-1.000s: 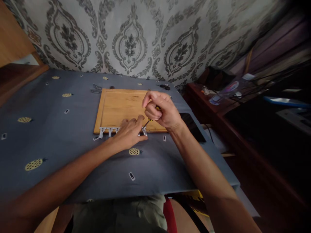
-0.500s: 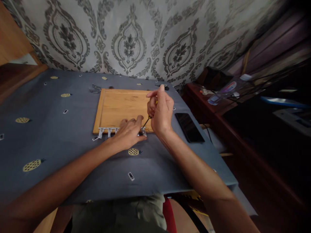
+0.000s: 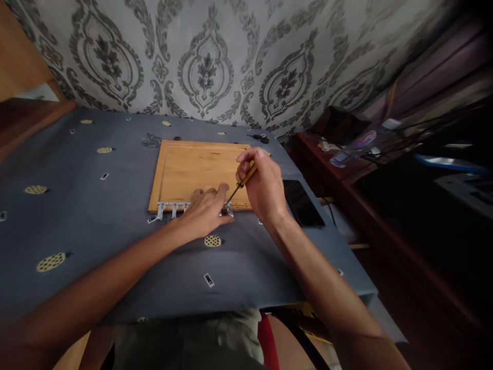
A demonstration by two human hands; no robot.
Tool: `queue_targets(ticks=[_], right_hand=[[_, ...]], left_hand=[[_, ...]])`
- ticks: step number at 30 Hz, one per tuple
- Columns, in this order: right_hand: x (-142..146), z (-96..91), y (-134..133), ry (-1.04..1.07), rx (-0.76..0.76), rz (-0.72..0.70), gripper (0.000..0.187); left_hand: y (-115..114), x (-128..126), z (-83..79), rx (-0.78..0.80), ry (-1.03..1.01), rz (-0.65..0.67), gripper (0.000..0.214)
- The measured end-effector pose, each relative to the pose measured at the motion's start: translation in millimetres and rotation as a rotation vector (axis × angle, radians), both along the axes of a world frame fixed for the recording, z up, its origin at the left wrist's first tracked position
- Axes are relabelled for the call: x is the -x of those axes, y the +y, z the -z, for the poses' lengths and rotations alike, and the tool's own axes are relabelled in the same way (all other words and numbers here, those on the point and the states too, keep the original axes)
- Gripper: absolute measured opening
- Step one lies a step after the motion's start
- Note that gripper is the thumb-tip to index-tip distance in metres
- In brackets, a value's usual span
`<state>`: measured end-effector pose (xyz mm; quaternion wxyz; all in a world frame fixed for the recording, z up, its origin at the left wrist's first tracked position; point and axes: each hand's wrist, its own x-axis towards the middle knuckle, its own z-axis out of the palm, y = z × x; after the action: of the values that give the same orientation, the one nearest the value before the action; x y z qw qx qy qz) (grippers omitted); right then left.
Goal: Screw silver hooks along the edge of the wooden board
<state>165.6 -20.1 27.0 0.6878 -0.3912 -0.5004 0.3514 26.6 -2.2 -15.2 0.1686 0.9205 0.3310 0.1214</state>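
My right hand [image 3: 265,182] is closed around a screwdriver [image 3: 247,174] with a yellow and black handle. Its dark shaft slants down left, and the tip meets a metal hinge [image 3: 230,209] at the near edge of a wooden panel [image 3: 200,164]. My left hand [image 3: 206,210] grips that hinge, thumb on the near side and fingers resting on the panel; the hand partly hides it. Left of it, more metal hinges [image 3: 174,208] are lined up along the same edge.
A black phone [image 3: 304,204] lies right of the panel. Behind the panel are some metal pieces [image 3: 151,140] and a small black object [image 3: 262,139], perhaps keys. A plastic bottle [image 3: 356,148] lies on the dark red side table. Patterned cloth [image 3: 208,77] hangs behind.
My right hand has shifted right and turned, so the screwdriver's yellow handle shows more. Its tip stays at the hinge, and my left hand has barely moved.
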Motion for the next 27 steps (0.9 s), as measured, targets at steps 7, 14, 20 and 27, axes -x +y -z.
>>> queue_targets(ticks=[7, 14, 20, 27], right_hand=[[-27.5, -0.7, -12.1, -0.287, -0.009, -0.099, 0.032], [-36.6, -10.0, -18.6, -0.445, 0.051, -0.109, 0.033], [-15.5, -3.9, -23.0, -0.371, 0.023, 0.088, 0.028], [-36.9, -6.5, -29.2, -0.465, 0.048, -0.195, 0.031]], left_hand=[[0.4, 0.3, 2.7, -0.037, 0.0, -0.005, 0.057], [0.5, 0.2, 2.1, -0.024, -0.008, -0.007, 0.053], [-0.8, 0.4, -2.1, 0.006, -0.001, -0.003, 0.052], [0.3, -0.3, -0.5, 0.006, -0.017, 0.001, 0.056]])
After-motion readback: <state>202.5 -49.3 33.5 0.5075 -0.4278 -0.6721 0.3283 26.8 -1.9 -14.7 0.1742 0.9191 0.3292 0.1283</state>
